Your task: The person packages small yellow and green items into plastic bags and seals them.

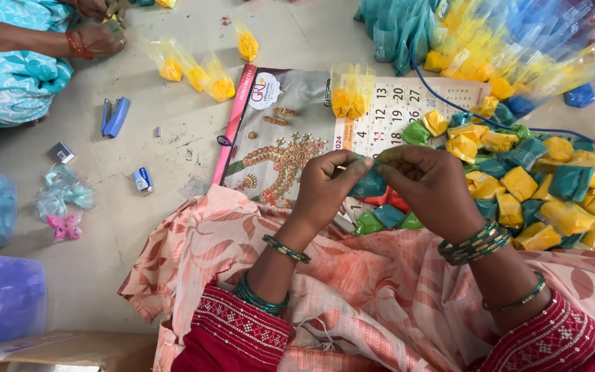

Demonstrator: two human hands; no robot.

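My left hand (326,184) and my right hand (430,187) meet over my lap, both pinching a small teal packet (370,184) between their fingertips. Just beyond them lie a few red, teal and green packets (388,209) on a wall calendar (290,131). A heap of small yellow and teal packets (538,186) spreads to the right of my right hand. A clear bag holding yellow packets (351,93) stands on the calendar ahead.
Another person's hands (98,38) work at the top left, near several clear bags with yellow packets (191,69). A blue stapler (114,116), a staple box (62,152) and a pink butterfly clip (64,226) lie on the floor. Plastic bags (490,34) pile at the top right.
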